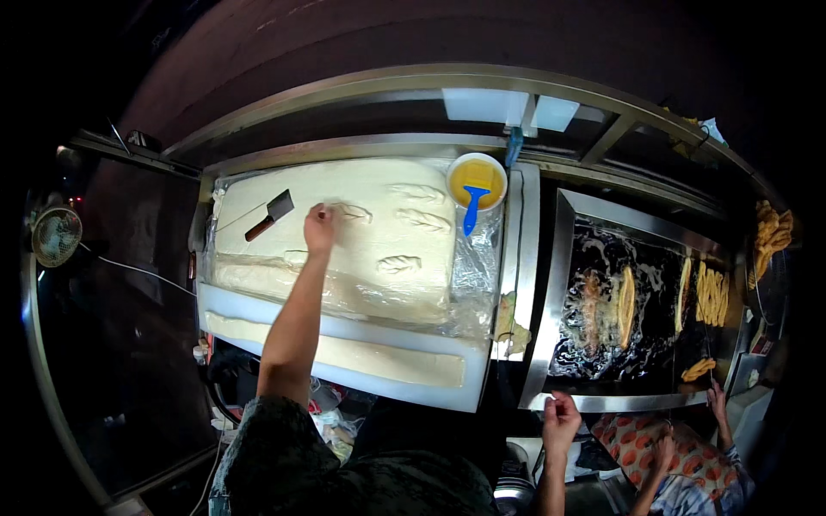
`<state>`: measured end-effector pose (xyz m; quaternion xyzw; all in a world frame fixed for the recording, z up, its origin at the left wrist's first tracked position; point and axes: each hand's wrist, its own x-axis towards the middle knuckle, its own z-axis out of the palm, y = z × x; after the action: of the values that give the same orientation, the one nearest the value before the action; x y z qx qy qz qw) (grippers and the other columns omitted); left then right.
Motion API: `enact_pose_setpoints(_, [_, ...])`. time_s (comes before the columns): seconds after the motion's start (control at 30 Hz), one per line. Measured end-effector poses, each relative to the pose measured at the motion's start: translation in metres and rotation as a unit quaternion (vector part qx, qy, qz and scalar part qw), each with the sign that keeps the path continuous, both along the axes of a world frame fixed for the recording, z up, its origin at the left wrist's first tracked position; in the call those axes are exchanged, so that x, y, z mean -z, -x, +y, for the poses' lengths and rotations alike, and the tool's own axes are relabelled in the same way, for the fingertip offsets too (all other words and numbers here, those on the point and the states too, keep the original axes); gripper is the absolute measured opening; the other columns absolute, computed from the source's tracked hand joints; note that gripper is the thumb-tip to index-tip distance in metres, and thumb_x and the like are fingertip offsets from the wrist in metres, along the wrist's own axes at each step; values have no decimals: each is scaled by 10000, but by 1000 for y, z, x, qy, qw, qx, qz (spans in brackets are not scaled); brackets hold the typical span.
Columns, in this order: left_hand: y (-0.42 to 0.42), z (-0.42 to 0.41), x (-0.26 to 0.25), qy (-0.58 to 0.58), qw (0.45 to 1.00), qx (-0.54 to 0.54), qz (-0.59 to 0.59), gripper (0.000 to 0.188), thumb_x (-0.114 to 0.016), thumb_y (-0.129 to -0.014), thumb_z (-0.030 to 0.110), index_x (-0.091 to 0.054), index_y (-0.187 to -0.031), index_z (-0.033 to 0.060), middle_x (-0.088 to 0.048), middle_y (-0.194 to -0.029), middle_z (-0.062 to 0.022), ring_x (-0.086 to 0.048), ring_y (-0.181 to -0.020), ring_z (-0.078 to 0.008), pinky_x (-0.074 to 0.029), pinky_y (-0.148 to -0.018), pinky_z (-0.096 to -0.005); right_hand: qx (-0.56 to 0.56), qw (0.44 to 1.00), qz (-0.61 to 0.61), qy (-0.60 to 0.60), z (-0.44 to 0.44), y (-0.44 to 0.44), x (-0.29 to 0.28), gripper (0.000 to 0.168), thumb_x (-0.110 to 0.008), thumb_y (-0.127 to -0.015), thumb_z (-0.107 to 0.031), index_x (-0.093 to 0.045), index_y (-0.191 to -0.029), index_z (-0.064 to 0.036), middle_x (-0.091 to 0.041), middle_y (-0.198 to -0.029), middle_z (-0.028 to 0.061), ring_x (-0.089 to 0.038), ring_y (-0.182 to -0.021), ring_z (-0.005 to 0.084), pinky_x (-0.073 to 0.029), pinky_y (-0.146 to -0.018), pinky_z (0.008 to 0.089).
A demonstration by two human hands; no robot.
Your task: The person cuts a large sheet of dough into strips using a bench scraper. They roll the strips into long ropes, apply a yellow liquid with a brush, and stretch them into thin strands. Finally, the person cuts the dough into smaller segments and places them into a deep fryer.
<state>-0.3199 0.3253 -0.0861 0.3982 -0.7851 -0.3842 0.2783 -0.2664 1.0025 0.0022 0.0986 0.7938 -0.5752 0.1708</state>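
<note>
My left hand (319, 229) hovers over a wide slab of dough (297, 187), fingers curled at the end of a twisted dough piece (353, 213). It is blurred, so whether it pinches the dough is unclear. More twisted dough pieces (423, 220) lie on the slab's right side. Left of the hand rests a small cleaver-like blade with a wooden handle (270, 215). My right hand (560, 422) is near the front rim of a metal fryer (600, 402), its fingers closed with nothing seen in them. A flat dough strip (387, 361) stretches along the white board (439, 396) before me.
A bowl of yellow liquid (457, 174) holds a blue-handled brush (473, 206). Dough sticks (626, 308) fry in dark oil. Fried pieces (712, 295) line the fryer's right side. A co-worker's hands (663, 446) are by the fryer. Plastic film (476, 264) lies beside the slab.
</note>
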Motion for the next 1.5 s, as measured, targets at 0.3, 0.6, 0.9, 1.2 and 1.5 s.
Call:
enact_pose_setpoints(0.3, [46,-2,21,-67,982,171,-34,103,-640,-780,90,-540,-783,67,-529,-653,5,-479,-563,-100,-427,-531,-274,-145,985,62,-74,-123,4,-8,191,-694,-793,-69,-644,-971,-21,-633,-722,108,-605,-624,166,-495,-586,286])
enact_pose_setpoints(0.6, [39,173,-192,-450,819,345,87,240,-537,-745,-55,-543,-929,98,-502,-740,15,-429,-553,-70,-326,-478,-230,-38,990,91,101,-213,55,-1,367,-704,-796,-52,-592,-1145,-66,-599,-842,20,-572,-729,134,-494,-697,256])
enact_pose_setpoints(0.9, [-17,268,-195,-540,770,339,-19,159,-590,-852,20,-587,-994,91,-614,-770,-33,-426,-534,-45,-314,-479,-188,-70,813,-268,512,-193,32,-17,309,-644,-868,-121,-570,-1149,-17,-641,-1000,83,-634,-863,182,-546,-744,311])
enact_pose_setpoints(1.2, [-35,335,-221,-527,701,476,-65,210,-590,-788,-43,-501,-939,74,-636,-782,-59,-540,-658,-68,-373,-560,-202,-41,886,-121,446,-153,12,-25,540,-684,-814,-87,-500,-1321,-122,-563,-1131,-13,-532,-1038,117,-457,-907,281])
enact_pose_setpoints(1.5, [-28,344,-208,-552,666,497,-58,231,-594,-818,-39,-443,-930,96,-605,-823,-32,-474,-629,-49,-363,-574,-193,-54,792,-173,584,-111,8,-22,256,-658,-846,-85,-606,-1087,-18,-658,-1041,81,-619,-998,192,-462,-917,337])
